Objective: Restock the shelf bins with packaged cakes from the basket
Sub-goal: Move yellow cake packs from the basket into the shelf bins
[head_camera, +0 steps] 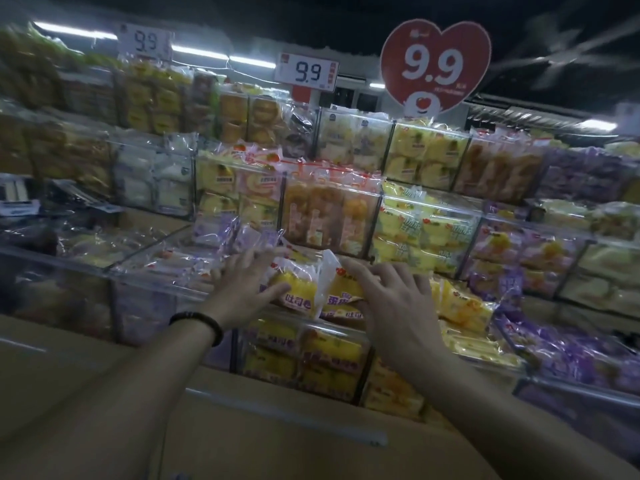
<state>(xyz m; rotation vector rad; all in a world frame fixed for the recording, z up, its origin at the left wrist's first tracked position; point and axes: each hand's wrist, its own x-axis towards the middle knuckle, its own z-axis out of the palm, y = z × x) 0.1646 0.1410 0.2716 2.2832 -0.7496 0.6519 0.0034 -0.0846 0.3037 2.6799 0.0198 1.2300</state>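
Head view, dim shop aisle: a person's two bare hands work at a stepped wall of clear bins under a red heart-shaped price sign (435, 64) reading 9.9. Between the hands, on top of the stock in a clear acrylic shelf bin (332, 332) at centre frame, sit two yellow sponge cakes in crinkly clear-and-white plastic wrappers (298, 285), side by side and tilted toward the camera. The left hand (249, 282), w/ a black bead bracelet (201, 323) at the wrist, is splayed, fingers nearly straight, thumb touching the left pack's front edge; it grips nothing. The right hand (394, 299) arches over the right pack, bent fingertips resting on its wrapper; whether the thumb closes underneath can't be told. Purple-wrapped packs (242, 233) lie just behind the left fingers. The basket isn't identifiable here; only a tan flat surface (242, 427) fills the foreground. Judgement: these packs look light, soft and easily crushed, the film slick and puffy w/ air, so pressing down hard would prob. dent the cake or pop a seam. Best hold appears to be across the pack's short sides, thumb one side and fingers the other, or by the flat crimped end seam, w/ light pressure only. Nudging them flat and square into the bin w/ open palms looks safer than squeezing.
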